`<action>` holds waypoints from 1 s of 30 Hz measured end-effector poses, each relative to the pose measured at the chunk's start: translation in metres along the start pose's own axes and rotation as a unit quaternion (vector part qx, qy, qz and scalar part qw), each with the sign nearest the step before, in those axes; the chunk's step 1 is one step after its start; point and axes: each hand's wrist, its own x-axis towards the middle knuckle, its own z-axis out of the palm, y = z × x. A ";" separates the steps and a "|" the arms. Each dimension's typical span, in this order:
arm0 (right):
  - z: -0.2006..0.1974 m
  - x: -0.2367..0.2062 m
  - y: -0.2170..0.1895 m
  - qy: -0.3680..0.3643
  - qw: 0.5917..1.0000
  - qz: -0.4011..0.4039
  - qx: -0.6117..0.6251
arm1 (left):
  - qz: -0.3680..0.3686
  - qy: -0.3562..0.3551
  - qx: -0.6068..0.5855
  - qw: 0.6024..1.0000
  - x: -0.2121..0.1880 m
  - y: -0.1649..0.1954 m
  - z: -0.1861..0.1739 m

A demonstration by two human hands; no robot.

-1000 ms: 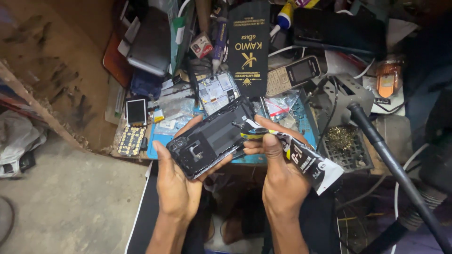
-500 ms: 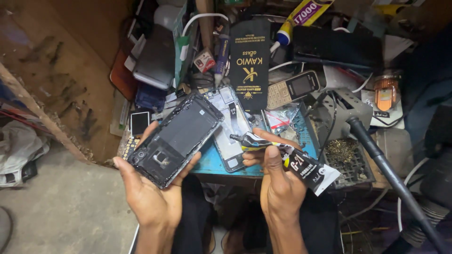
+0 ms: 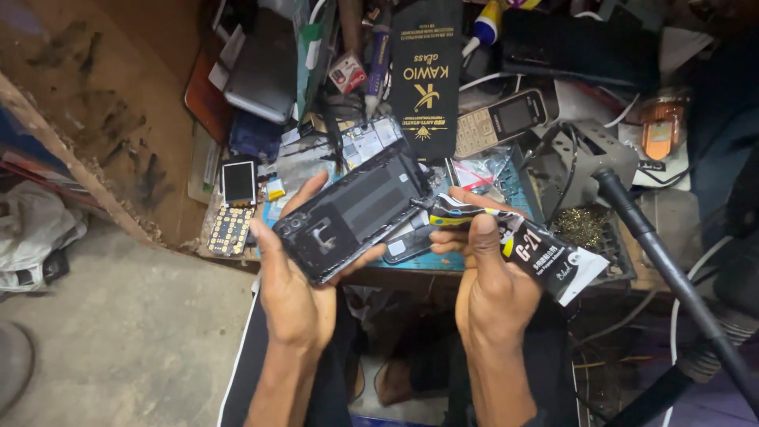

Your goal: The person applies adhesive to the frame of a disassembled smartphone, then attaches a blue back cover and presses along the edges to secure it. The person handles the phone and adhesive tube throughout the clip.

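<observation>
Head view: left hand [image 3: 296, 296] cupped the thin, likely fragile phone frame [image 3: 352, 212] by its edges; right hand [image 3: 490, 277] pinched the soft glue tube [image 3: 522, 249].

Head camera looks steeply down, close over cluttered workbench [image 3: 474, 265]

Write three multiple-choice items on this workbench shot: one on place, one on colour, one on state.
1. Where is the grey keypad phone?
A. on the cluttered bench beyond the hands
B. on the floor
C. in the left hand

2. What colour is the glue tube?
A. red
B. mostly black
C. green

3. How is the opened smartphone held?
A. lying flat on the bench
B. in the right hand
C. in the left hand, inner side up

Answers: 1 A, it lies among the clutter; 2 B, black body; 3 C, left fingers wrap it.
</observation>
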 end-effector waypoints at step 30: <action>0.042 -0.022 -0.007 -0.063 0.993 0.072 -0.074 | -0.033 -0.038 0.000 0.999 -0.007 -0.019 -0.007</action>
